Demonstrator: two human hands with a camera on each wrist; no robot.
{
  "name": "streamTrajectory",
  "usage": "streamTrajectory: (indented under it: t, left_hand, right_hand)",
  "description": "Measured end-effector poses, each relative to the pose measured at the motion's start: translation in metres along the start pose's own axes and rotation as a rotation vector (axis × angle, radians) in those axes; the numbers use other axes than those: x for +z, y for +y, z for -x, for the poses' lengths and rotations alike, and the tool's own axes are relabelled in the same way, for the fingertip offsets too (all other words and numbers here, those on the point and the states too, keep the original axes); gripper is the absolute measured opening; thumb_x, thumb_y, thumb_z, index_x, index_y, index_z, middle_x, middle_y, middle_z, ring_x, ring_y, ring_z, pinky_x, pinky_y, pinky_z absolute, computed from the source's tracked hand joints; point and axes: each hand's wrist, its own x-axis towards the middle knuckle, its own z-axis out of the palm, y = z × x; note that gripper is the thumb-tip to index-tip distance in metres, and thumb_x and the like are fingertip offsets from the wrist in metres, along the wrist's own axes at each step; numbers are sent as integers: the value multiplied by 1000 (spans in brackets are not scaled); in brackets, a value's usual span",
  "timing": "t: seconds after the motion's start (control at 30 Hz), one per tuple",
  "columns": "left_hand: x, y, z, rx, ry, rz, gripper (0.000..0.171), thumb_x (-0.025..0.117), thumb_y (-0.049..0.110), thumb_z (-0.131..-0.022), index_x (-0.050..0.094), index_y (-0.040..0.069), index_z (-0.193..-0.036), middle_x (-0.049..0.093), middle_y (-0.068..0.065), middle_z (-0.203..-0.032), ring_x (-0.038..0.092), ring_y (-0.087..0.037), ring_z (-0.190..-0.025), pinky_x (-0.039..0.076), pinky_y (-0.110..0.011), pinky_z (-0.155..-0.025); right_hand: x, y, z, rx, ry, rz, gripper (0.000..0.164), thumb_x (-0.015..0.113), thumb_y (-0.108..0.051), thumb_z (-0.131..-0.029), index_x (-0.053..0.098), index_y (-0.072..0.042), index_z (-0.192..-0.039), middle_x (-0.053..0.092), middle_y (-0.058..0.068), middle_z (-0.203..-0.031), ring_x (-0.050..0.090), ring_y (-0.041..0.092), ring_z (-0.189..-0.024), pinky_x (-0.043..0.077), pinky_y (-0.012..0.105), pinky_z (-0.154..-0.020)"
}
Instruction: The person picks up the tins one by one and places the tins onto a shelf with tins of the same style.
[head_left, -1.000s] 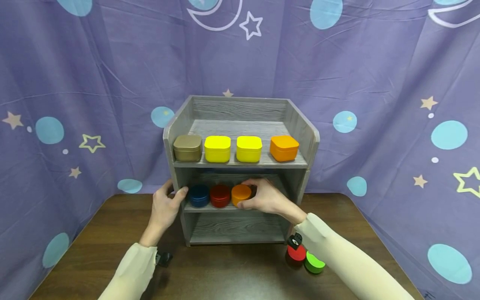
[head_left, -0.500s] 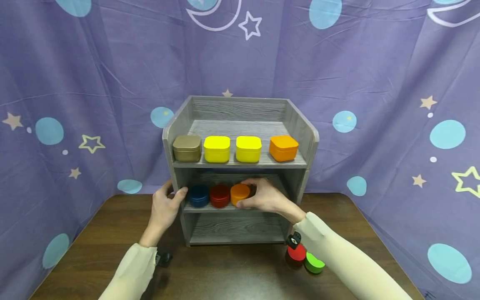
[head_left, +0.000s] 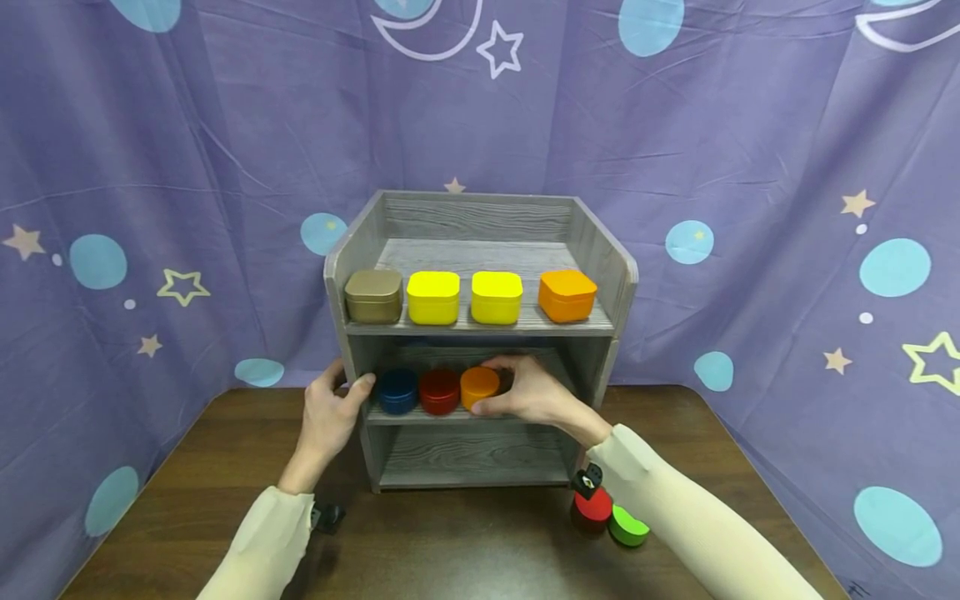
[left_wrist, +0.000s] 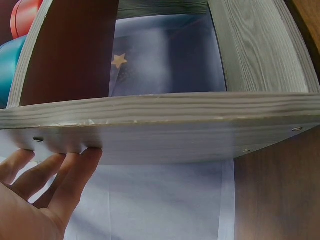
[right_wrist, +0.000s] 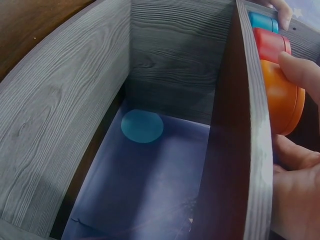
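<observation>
My right hand (head_left: 528, 390) grips a round orange tin (head_left: 478, 387) on the middle level of a grey wood-grain shelf (head_left: 480, 327). In the right wrist view its thumb and fingers hold opposite sides of the orange tin (right_wrist: 282, 97). Left of that tin stand a round red tin (head_left: 439, 392) and a round blue tin (head_left: 397, 392), side by side. My left hand (head_left: 330, 410) holds the shelf's left side panel. Its fingertips (left_wrist: 92, 152) touch the panel's outer face, and the thumb lies over the front edge, near the blue tin.
On the top level sit a square bronze tin (head_left: 374, 297), two square yellow tins (head_left: 433, 298) and a square orange tin (head_left: 567, 297). A round red tin (head_left: 592, 507) and a round green tin (head_left: 628, 527) stand on the wooden table (head_left: 450, 542), partly behind my right forearm.
The orange tin has shifted very slightly left toward the red tin, with my right hand on it. My left hand stays at the side panel.
</observation>
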Motion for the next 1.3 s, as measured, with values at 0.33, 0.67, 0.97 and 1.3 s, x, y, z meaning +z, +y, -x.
streamTrajectory:
  t: [0.33, 0.67, 0.97, 1.3]
  left_hand:
    - [2, 1, 0, 14, 12, -3, 45, 71, 28, -95, 73, -2, -129, 76, -32, -118, 64, 7, -77, 50, -14, -66]
    - [2, -1, -1, 22, 22, -2, 48, 71, 26, -94, 72, -3, -133, 75, -33, -122, 60, 11, -76, 48, -11, -66]
    - [2, -1, -2, 26, 27, -1, 43, 71, 24, -94, 73, -4, -127, 76, -33, -118, 60, 9, -76, 48, -12, -66]
    - [2, 1, -1, 35, 27, 1, 43, 72, 25, -94, 73, -3, -126, 76, -33, -116, 62, 9, -78, 49, -11, -67]
  right_hand:
    - [1, 4, 11, -44, 35, 4, 74, 93, -30, -84, 65, -3, -146, 76, 14, -133, 71, 27, -116, 59, 47, -103]
    - [-7, 10, 47, -63, 159, 53, 69, 94, -30, -81, 70, 3, -137, 77, 15, -131, 72, 27, -115, 59, 48, -105]
    - [-18, 24, 82, -109, 212, 17, 63, 97, -23, -80, 73, 4, -131, 77, 16, -128, 72, 24, -107, 61, 34, -98]
    - [-20, 38, 119, -180, 236, -15, 56, 97, -22, -80, 75, -4, -129, 77, 8, -120, 68, 5, -101, 61, 29, -95]
